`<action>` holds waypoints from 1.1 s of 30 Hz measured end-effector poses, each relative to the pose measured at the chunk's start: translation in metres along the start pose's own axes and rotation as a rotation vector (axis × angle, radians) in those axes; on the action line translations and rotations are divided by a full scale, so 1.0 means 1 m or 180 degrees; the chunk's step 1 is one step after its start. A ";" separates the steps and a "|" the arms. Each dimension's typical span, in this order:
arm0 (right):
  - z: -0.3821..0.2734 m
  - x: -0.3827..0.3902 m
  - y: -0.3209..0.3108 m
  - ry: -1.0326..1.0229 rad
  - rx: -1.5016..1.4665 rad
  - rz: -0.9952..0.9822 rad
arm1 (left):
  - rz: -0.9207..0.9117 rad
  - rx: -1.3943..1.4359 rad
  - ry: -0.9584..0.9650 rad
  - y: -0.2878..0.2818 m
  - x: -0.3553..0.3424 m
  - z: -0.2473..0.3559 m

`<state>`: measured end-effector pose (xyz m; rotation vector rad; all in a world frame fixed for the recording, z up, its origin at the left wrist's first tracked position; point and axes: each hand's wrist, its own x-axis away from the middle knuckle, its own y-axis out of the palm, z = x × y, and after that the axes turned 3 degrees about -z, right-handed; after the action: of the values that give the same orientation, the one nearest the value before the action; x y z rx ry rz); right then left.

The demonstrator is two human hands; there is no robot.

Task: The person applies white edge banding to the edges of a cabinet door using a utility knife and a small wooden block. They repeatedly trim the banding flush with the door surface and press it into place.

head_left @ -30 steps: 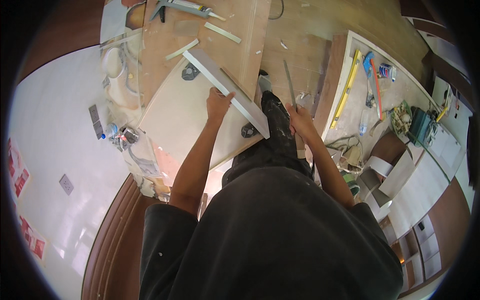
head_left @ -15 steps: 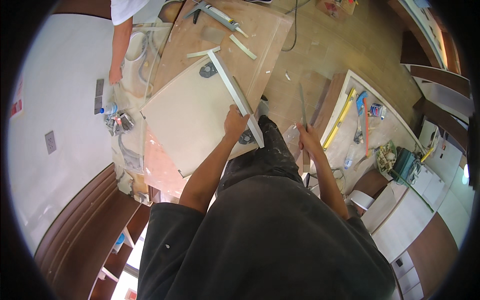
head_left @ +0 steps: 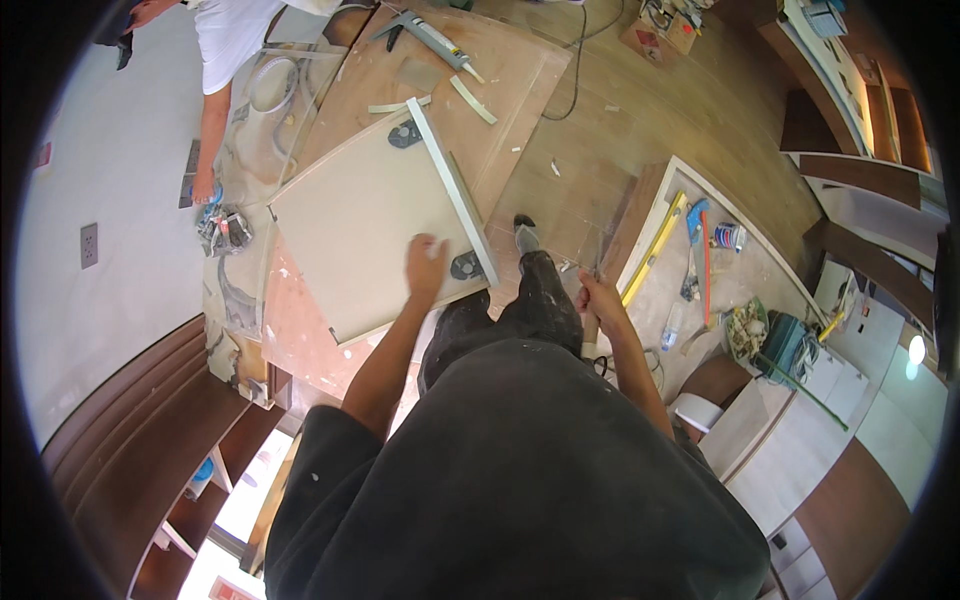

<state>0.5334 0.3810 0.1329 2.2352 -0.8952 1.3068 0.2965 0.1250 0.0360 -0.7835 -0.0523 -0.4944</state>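
My left hand (head_left: 427, 270) hovers over a cream board (head_left: 345, 215), its fingers loosely apart and a little blurred, with nothing in them. Along the board's right side runs a white edge strip (head_left: 450, 185). Two dark round fittings, one near the far corner (head_left: 404, 134) and one beside my left hand (head_left: 466, 265), sit on the board. My right hand (head_left: 598, 297) is closed round a long, narrow strip-like tool (head_left: 590, 330) held right of my legs. Its thin far end is blurred, so its exact kind is unclear.
A brown work surface (head_left: 520, 90) carries a caulking gun (head_left: 435, 42) and pale offcuts (head_left: 472, 100). At right, a shallow tray-like panel (head_left: 650, 270) holds a yellow level (head_left: 655, 250), a saw (head_left: 705, 265) and a can (head_left: 729, 237). Another person's hand (head_left: 205, 188) reaches to a bottle at left.
My left hand has come off the white edge strip and moved left over the board. My right hand still grips the narrow tool. The other person's hand has moved down to the bottle.
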 end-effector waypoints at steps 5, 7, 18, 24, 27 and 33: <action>0.022 -0.098 -0.001 0.0317 -0.0263 -0.0511 | 0.1339 -0.0590 -0.0678 -0.098 0.030 -0.135; 0.038 -0.126 0.015 0.0586 -0.0572 -0.0516 | 0.1571 -0.0786 -0.1480 -0.136 0.057 -0.182; 0.103 -0.177 0.077 0.1546 -0.0904 -0.0875 | 0.1034 -0.0109 -0.2729 -0.214 0.073 -0.259; 0.091 -0.179 0.079 0.1379 -0.0442 -0.0801 | 0.0082 0.1775 -0.2725 -0.193 0.006 -0.242; 0.096 -0.171 0.106 0.1562 -0.0516 -0.1225 | 0.0284 0.1600 -0.2739 -0.201 0.008 -0.263; 0.085 -0.158 0.132 0.1193 -0.0400 -0.1049 | 0.0115 0.1974 -0.2698 -0.182 0.011 -0.266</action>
<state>0.4375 0.2856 -0.0444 1.8563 -0.4380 1.3999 0.1891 -0.1717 -0.0310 -0.3315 -0.9330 -0.0636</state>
